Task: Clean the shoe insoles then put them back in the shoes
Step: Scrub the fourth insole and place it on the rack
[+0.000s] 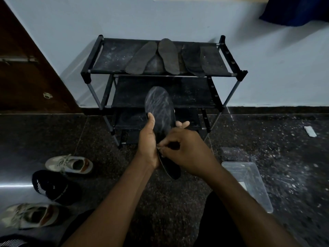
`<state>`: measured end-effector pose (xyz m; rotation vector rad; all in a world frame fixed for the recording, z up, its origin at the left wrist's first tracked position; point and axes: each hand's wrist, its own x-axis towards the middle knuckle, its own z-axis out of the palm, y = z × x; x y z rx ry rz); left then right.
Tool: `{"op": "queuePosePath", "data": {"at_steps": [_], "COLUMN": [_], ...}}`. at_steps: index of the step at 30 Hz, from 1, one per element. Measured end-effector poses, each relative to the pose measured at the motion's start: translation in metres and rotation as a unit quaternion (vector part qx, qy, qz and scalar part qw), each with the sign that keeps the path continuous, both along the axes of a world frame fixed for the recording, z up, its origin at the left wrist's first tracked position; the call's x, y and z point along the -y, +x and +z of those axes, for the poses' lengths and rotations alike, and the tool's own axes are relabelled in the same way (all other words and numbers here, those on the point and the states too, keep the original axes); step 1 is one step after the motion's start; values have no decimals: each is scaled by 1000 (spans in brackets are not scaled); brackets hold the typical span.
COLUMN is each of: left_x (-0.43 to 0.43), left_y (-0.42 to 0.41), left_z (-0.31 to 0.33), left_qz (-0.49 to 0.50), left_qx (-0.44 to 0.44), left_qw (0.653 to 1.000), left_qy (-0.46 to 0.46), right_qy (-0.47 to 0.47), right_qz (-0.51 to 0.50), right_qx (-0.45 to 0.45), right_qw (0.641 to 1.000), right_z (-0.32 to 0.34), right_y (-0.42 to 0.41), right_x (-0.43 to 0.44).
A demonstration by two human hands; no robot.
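Head view. The left hand (149, 139) grips a dark insole (159, 106) upright, with the thumb on its white-streaked face and the fingers wrapped behind. It is held in front of a black rack (114, 54). The right hand (187, 151), fingers curled, pinches the insole's edge near its lower end; whether anything lies between the fingertips cannot be told. Four spare insoles (168, 56) lie side by side on the rack's top shelf. On the floor (99, 157), left: a beige shoe (71, 164), a black shoe (49, 185) and a second beige shoe (30, 214). On the right stands a clear tub (249, 184).
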<state>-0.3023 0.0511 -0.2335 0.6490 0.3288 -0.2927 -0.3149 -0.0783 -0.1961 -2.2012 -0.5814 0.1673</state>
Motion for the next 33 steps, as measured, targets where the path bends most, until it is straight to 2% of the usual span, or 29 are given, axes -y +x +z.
{"op": "queuePosePath", "data": {"at_steps": [3,9,15,21,25,29,33], "left_x": [2,5,0,5,3,-3,-3], "left_y": [-1,1,5,2,2,6,7], "left_z": [5,0,-5,1,2,1,-2], "left_qz": [-8,-42,-9,-22,-8,10,11], "left_qx": [1,7,16,28,22,3,33], "left_qw": [1000,999,1000,999,999,1000,999], "left_qy": [-1,6,-8,15,23,-10,-14], "right_qy": [-12,-14,-16,-12,-3,-8,-24], "right_qz": [-2,-81,-11,-84,-54,-4,-47], "right_qx": [-9,52,21,43,37,2,3], "right_qw": [1000,995,1000,995,998,1000,999], "right_z": [1,-2,2,-2,-2,-1,-2], "right_y": [0,4,-1,4,-1,-5,0], "right_x": [5,0,-1,3,-5,-2,6]}}
